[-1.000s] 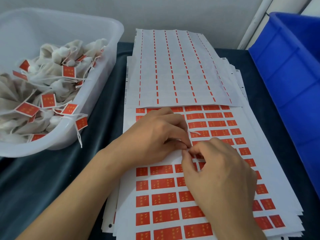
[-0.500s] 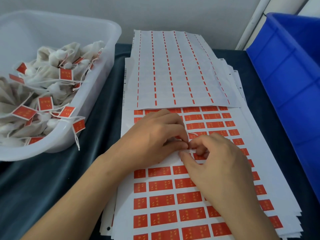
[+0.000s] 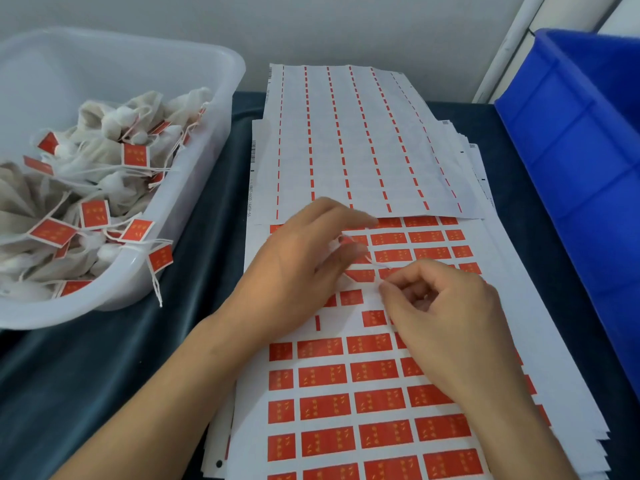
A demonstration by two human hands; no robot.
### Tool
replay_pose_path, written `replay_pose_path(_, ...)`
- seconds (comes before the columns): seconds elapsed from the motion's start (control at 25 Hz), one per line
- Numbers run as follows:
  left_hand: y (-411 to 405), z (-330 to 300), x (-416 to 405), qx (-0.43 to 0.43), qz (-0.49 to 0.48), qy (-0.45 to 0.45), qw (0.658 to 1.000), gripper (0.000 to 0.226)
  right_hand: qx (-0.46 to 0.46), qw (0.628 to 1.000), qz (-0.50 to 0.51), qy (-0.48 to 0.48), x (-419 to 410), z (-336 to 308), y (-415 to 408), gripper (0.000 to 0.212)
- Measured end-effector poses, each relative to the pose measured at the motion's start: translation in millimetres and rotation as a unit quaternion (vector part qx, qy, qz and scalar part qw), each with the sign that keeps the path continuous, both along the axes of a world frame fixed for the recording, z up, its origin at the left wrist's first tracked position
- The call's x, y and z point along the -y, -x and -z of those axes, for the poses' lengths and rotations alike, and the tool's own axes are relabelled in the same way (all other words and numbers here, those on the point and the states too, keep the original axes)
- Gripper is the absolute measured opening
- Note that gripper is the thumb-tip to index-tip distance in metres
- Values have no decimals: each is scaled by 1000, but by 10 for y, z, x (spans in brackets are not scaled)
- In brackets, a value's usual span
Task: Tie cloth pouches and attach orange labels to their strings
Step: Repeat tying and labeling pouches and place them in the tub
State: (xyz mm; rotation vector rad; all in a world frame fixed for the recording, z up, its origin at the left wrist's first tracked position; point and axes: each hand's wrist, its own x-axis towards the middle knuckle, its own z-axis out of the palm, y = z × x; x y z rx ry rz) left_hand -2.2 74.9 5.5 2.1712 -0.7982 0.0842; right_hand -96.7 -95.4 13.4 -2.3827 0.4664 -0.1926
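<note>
Head view: string (image 3: 375, 264) spans both hands — left hand (image 3: 298, 268) apparently pinching it, right hand (image 3: 446, 306) pinching too.

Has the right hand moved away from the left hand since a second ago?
Yes. The right hand has pulled back to the right across the label sheet, opening a gap from the left hand, with string between them.

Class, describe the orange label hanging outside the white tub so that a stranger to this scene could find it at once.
Start at the white plastic tub on the left, filled with tied cloth pouches. Follow its near right rim to where white strings spill over the edge. The label dangles there against the tub's outer wall, above the dark cloth; every other tagged label lies inside the tub.
</note>
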Motion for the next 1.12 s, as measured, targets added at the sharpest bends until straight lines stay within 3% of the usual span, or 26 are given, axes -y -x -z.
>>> replay_pose_path(0.16, -2, -7, -22, -46, -123, 15, 991, 33, 43, 994, 46, -84, 97, 20, 20, 14)
replay_pose_path(0.28, -38, 31, -35, -97, -153, -10, 983, 17, 86, 976, 75, -188, 186, -17, 31, 16)
replay_pose_path(0.48, -50, -17, -13, -130, -126, -2, 984, 14, 120, 951, 60, -278, 242, -200, -149, 15)
replay_pose_path(0.64, -61, -101, -26, -163, -98, 23, 981, 11, 129, 952, -16, -278, 193, -266, -514, 11)
replay_pose_path(0.96, -141, -237, -24, -178, 2, 84, 980, 7, 136, 947, -78, -282, 120, -19, -689, 24)
replay_pose_path(1.12, -184, -245, 69, -195, 1, 136, 971, 9, 139, 931, -100, -323, 155, -5, -658, 30)
